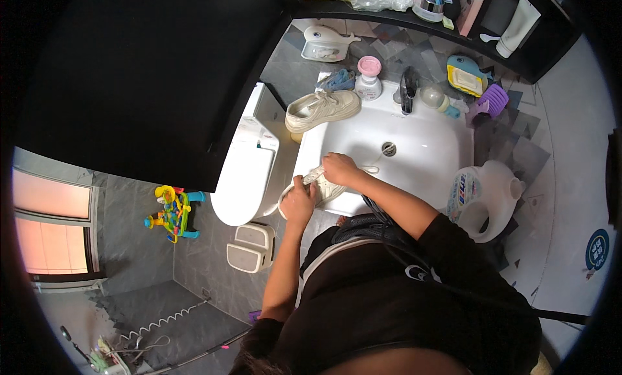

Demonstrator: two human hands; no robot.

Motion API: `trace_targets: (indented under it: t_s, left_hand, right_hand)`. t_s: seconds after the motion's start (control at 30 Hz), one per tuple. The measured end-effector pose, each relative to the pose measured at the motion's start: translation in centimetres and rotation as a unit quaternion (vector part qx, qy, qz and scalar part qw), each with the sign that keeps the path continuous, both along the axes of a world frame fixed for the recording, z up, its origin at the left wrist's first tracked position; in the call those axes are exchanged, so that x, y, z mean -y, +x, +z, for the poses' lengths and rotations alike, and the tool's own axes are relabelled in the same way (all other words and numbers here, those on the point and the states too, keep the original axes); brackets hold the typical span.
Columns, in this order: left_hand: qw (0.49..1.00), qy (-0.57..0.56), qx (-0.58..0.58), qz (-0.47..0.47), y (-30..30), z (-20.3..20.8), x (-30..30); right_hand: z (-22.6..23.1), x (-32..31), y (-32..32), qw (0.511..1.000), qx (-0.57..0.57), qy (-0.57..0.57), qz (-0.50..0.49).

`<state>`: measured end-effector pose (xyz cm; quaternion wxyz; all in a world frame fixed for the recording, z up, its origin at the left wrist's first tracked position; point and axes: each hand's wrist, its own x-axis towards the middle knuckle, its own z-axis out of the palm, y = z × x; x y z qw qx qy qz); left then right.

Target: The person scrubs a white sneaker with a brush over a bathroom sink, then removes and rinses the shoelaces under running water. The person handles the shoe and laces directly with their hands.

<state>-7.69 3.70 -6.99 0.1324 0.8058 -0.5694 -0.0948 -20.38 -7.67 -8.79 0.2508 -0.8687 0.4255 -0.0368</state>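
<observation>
A cream sneaker [332, 191] is held over the front left edge of the white sink [427, 151]. My left hand [299, 204] is closed around its left side. My right hand [339, 169] has its fingers curled on the upper part of the same shoe, near the lacing. What lies under those fingertips is hidden. A loose pale lace [370, 170] trails from beside my right hand toward the drain [389, 149]. A second cream sneaker [322, 110] rests on the sink's back left corner, apart from both hands.
Behind the sink stand a pink-topped pump bottle [368, 78], a black faucet [407, 90] and a clear baby bottle [434, 99]. A large translucent jug [490, 200] is at the right. To the left are a white toilet [245, 175] and a step stool [251, 246].
</observation>
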Motion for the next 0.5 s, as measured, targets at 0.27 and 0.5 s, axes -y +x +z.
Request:
trace_targets:
  t_s: [0.27,0.5]
  left_hand:
    - [1.0,-0.012,0.005,-0.006,0.0,0.0,0.0]
    - [1.0,-0.025,0.013,-0.015,0.0,0.0,0.1]
  right_hand:
    - [2.3,-0.3,0.2,0.99,0.026,0.106,-0.095]
    - [1.5,1.2,-1.3,0.892,0.173,0.376,-0.182]
